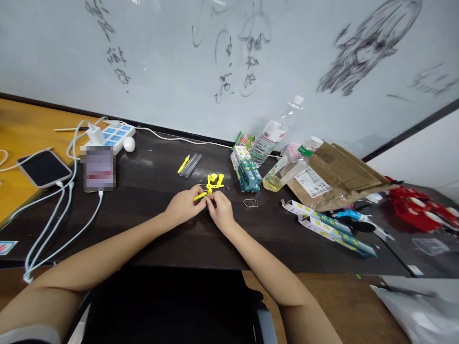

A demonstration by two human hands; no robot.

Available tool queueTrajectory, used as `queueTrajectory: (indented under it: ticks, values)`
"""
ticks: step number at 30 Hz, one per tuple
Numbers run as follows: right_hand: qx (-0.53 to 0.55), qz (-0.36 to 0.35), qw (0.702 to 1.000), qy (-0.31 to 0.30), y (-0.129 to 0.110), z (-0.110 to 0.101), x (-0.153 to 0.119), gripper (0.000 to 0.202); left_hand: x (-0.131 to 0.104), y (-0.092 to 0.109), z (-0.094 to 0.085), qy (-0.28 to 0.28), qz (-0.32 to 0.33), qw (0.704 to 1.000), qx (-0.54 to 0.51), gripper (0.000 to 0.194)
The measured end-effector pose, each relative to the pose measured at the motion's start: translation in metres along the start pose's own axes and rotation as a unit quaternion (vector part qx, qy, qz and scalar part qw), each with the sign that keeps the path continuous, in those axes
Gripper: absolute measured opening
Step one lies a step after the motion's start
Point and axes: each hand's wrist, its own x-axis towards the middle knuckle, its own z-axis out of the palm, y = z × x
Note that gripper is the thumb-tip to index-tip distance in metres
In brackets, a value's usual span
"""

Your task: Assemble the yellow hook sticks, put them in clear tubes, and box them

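Both my hands meet over the dark table. My left hand (184, 206) is closed, with a slim yellow plastic stick (199, 196) pinched between thumb and fingers. Fingertips of my right hand (220, 208) are pressed together at the right end of that stick; whether they grip it or a small part there is hidden. Just beyond the fingers lie several small yellow plastic pieces (216, 179). Farther back, a yellow pen-like piece (183, 164) rests beside grey translucent tubes (192, 165). A bent wire loop (250, 203) lies to the right of my right hand.
An upright green-and-white box (247, 172), a water bottle (268, 138), a second bottle (290, 165) and a cardboard parcel (322, 177) stand at the right. Flat boxes (330, 229) lie nearer. White cables (64, 210), a power strip (116, 136) and phone (45, 168) occupy the left.
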Motion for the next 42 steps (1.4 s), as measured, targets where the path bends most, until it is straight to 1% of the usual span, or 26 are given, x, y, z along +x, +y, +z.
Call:
queueTrajectory:
  ticks: [4,6,12,17,19,22,24,26,27,29,31,32,34,37,40,42]
  values:
    - [-0.008,-0.027,1.000,0.013,0.003,0.001,-0.001,0.020,-0.001,0.000,-0.001,0.000,-0.008,1.000,0.006,0.034]
    - [-0.016,-0.035,0.999,0.012,0.003,0.001,-0.001,0.021,0.000,-0.001,-0.001,-0.006,-0.003,1.000,0.012,0.036]
    - [-0.022,-0.038,0.999,0.005,0.004,0.001,-0.001,0.014,0.001,-0.006,-0.001,-0.015,0.021,1.000,-0.008,0.033]
    - [0.042,-0.021,0.999,0.008,0.003,0.005,-0.002,0.006,0.002,-0.009,-0.002,-0.018,0.053,0.998,-0.005,0.030]
    - [0.088,-0.003,0.996,0.014,0.003,0.006,-0.002,0.010,0.003,-0.010,-0.002,-0.028,0.065,0.997,-0.010,0.031]
    - [0.157,0.030,0.987,0.027,0.004,0.004,-0.001,0.022,0.004,-0.013,-0.002,-0.041,0.086,0.995,-0.031,0.032]
    - [0.176,0.038,0.983,0.041,0.006,0.000,0.002,0.030,0.006,-0.016,-0.001,-0.053,0.107,0.991,-0.054,0.033]
    - [0.192,0.034,0.980,0.043,0.007,-0.004,0.004,0.033,0.007,-0.018,0.000,-0.076,0.126,0.986,-0.082,0.034]
    - [0.209,0.034,0.977,0.029,0.007,-0.006,0.005,0.031,0.008,-0.019,0.000,-0.089,0.132,0.982,-0.097,0.034]
    - [0.256,0.049,0.965,-0.027,0.007,-0.008,0.007,0.025,0.010,-0.020,0.001,-0.107,0.138,0.976,-0.129,0.034]
    - [0.293,0.074,0.949,-0.088,0.007,-0.007,0.006,0.019,0.011,-0.022,0.000,-0.110,0.141,0.972,-0.154,0.033]
    - [0.300,0.086,0.944,-0.106,0.006,-0.007,0.006,0.017,0.011,-0.023,0.000,-0.110,0.140,0.971,-0.159,0.033]
    - [0.293,0.102,0.944,-0.113,0.005,-0.006,0.006,0.014,0.012,-0.026,0.000,-0.106,0.133,0.975,-0.146,0.034]
    - [0.254,0.109,0.954,-0.112,0.005,-0.007,0.007,0.014,0.014,-0.032,0.001,-0.100,0.121,0.982,-0.100,0.030]
    - [0.228,0.108,0.955,-0.153,0.008,-0.010,0.008,0.016,0.015,-0.038,0.003,-0.099,0.123,0.983,-0.090,0.023]
    - [0.219,0.097,0.953,-0.187,0.012,-0.012,0.008,0.018,0.015,-0.040,0.004,-0.098,0.126,0.981,-0.109,0.026]
